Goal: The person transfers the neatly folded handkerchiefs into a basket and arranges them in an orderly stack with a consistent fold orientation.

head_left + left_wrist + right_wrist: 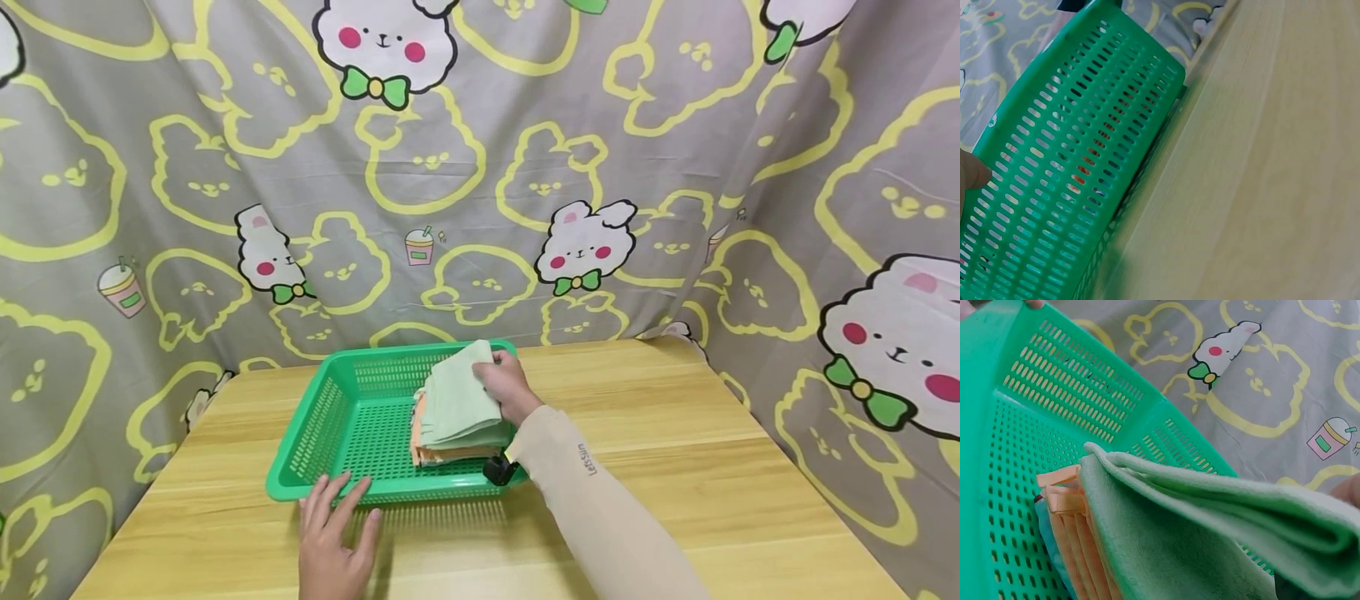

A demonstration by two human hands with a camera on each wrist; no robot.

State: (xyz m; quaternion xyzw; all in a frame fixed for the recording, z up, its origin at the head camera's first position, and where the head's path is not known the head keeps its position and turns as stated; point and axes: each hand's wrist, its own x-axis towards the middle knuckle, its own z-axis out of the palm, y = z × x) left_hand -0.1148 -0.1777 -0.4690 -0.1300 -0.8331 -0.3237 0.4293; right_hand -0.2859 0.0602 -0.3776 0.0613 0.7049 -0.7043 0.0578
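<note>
Overhead, head view: one green basket (330, 417) on the wooden table (675, 433), one stack of folded cloths inside. Right hand (508, 385) grips the top green cloth (459, 404) over the orange cloths (442, 454). Left hand (330, 542) lies flat, fingers spread, touching the basket's near rim. Left wrist: only basket wall, table, one fingertip (971, 175). Right wrist: green cloth (1210, 531), several orange layers (1075, 525), one blue edge (1054, 544) unseen overhead.

Basket (322, 417): glossy green plastic w/ slotted perforations. Cloths (457, 404): soft, matt, fuzzy fabric. Worktop (660, 433): smooth pale wood, slight sheen.
</note>
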